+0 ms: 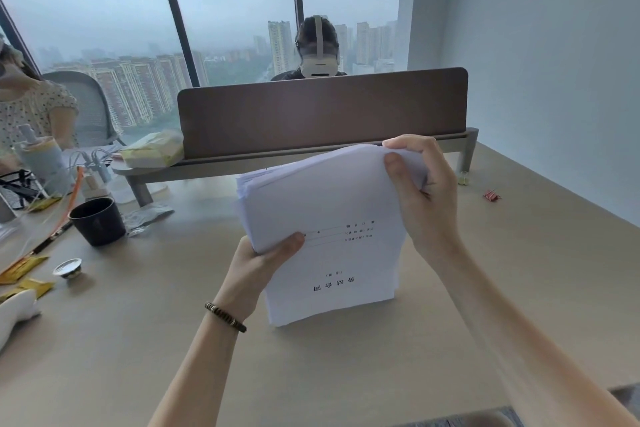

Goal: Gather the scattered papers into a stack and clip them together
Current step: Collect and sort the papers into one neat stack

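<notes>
A thick stack of white papers [332, 218] stands tilted on its lower edge on the beige table [138, 340], printed side toward me and upside down. My left hand [259, 263] grips the stack's left edge, thumb on the front sheet. My right hand [419, 191] grips the upper right corner, with its fingers curled over the top edge. A red binder clip [491, 195] and a yellow binder clip [463, 179] lie on the table to the right of the stack, apart from both hands.
A brown desk divider [322, 111] on a low shelf stands behind the stack. A dark cup [97, 220], a small bowl [68, 268], yellow packets [24, 269], a bottle and cables crowd the left side. One person sits behind the divider, another at far left.
</notes>
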A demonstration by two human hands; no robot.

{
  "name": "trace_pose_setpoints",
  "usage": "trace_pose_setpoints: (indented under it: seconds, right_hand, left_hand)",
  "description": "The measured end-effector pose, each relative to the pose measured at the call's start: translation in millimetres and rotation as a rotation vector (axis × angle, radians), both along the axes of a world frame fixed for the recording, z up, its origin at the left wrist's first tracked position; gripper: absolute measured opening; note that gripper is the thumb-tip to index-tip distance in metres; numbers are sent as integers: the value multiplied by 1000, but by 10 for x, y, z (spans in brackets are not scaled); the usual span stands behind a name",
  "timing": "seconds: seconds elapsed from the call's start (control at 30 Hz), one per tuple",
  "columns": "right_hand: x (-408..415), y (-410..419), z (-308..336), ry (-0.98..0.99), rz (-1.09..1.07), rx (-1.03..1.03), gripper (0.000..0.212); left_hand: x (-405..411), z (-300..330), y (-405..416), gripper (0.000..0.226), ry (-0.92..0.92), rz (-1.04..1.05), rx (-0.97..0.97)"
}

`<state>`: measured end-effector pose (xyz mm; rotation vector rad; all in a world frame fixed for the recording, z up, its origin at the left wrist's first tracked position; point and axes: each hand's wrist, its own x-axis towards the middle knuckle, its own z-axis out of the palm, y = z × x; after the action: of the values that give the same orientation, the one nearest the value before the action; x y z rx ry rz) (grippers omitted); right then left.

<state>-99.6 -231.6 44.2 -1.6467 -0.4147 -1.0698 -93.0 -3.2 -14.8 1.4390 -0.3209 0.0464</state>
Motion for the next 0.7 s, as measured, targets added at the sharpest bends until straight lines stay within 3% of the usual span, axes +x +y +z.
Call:
trace_pose_setpoints:
  seconds: [0.07,0.23,0.3,0.43,0.53,0.7]
  right_hand:
    - [3,-8,-12,29,40,33,18]
    - [64,-60,-154,248,288,257,52]
    - [92,-72,-335,411,362,302,45]
    - [119,-30,-804,705,377,323,9]
    - [138,-8,-990,784,368,370,16]
    - [171,28,-983,744,376,376,30]
  left_hand:
    - [6,-11,4,29,-6,-4,7]
    - [41,-28,15,19,-16,28,18]
    - [46,-29,11,23,-19,39,21]
    - [67,-47,-22,19,-24,76,3]
    - [73,-54,-85,11,-18,99,-23]
    - [93,-40,-144,19,4,145,-44]
